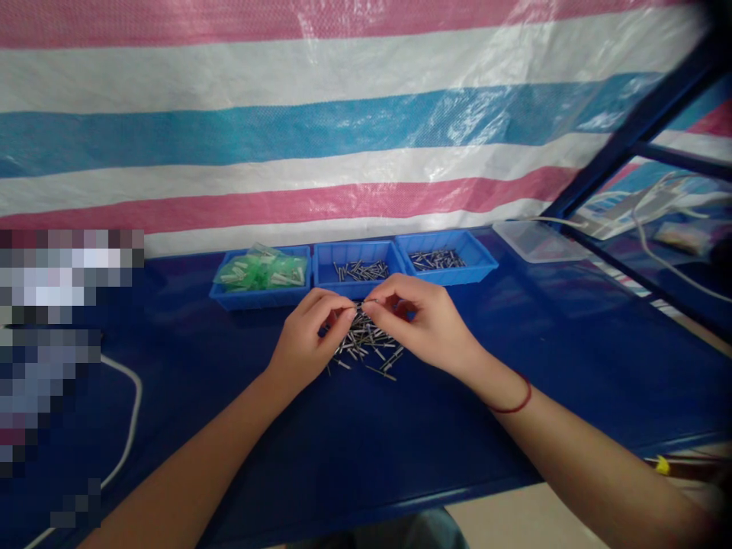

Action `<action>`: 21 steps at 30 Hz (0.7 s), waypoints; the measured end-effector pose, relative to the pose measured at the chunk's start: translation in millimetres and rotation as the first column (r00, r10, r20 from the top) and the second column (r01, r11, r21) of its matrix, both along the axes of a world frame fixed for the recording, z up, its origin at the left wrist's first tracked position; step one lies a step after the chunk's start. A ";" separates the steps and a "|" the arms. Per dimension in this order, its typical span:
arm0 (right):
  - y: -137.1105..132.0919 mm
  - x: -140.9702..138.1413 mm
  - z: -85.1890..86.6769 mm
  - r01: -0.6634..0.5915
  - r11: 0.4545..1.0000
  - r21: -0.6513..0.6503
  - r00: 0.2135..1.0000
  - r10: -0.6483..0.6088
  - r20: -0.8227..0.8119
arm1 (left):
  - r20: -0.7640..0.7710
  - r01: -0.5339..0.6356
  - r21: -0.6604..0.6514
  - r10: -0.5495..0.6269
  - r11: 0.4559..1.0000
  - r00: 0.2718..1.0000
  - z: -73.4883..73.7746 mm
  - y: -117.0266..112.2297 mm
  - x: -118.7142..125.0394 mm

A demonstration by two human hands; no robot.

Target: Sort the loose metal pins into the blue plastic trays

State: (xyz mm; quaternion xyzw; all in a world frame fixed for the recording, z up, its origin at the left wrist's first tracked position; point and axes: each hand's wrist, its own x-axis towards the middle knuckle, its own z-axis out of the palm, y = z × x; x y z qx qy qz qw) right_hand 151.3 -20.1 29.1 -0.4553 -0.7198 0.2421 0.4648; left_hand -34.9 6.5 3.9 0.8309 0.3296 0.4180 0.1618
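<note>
My left hand [312, 335] and my right hand [420, 320] meet over a loose pile of small metal pins [366, 347] on the blue table [366, 435]. Both hands pinch the ends of one thin metal pin [366, 302] held between their fingertips just above the pile. A red string bracelet [518, 400] circles my right wrist. Behind the hands stand three blue trays in a row: the left tray [260, 293] holds small green plastic bags, the middle tray [357, 268] and the right tray [446, 259] hold more metal pins.
A clear plastic lid or container [531, 238] lies at the back right. A white cable [129, 427] curves across the table's left side. A striped tarp [343, 137] hangs behind the table. A dark blue metal frame [623, 145] rises on the right.
</note>
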 end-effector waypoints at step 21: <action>33.6 53.9 -3.0 0.408 0.883 0.230 0.833 -0.464 0.301 | -0.641 0.232 -0.011 -0.185 0.973 0.745 25.2 -5.9 -18.8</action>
